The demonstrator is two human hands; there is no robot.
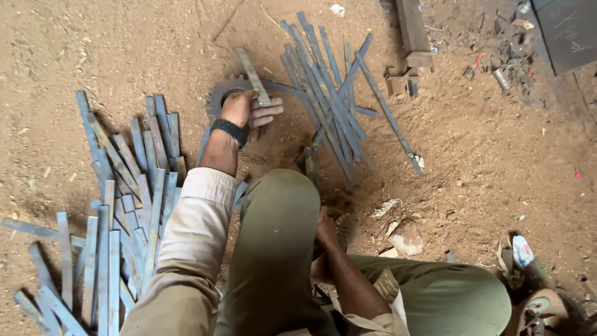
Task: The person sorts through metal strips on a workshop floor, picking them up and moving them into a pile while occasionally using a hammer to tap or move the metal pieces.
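Note:
My left hand (249,111) reaches forward over a dark toothed gear wheel (219,93) lying on the dirt. It grips a short flat metal strip (253,76) that sticks up and away from the fingers. A black band sits on that wrist. My right hand (323,233) is low between my knees, mostly hidden behind my green trouser leg; its fingers cannot be seen clearly. A large heap of blue-grey flat metal strips (124,205) lies to my left. A second, looser pile of longer strips (329,93) lies ahead on the right.
The ground is brown dirt with stones (407,239) and scraps. A rusty metal block and bar (410,56) lie at the top right, beside a dark panel (569,31). A sandal and small litter (522,261) sit at the lower right.

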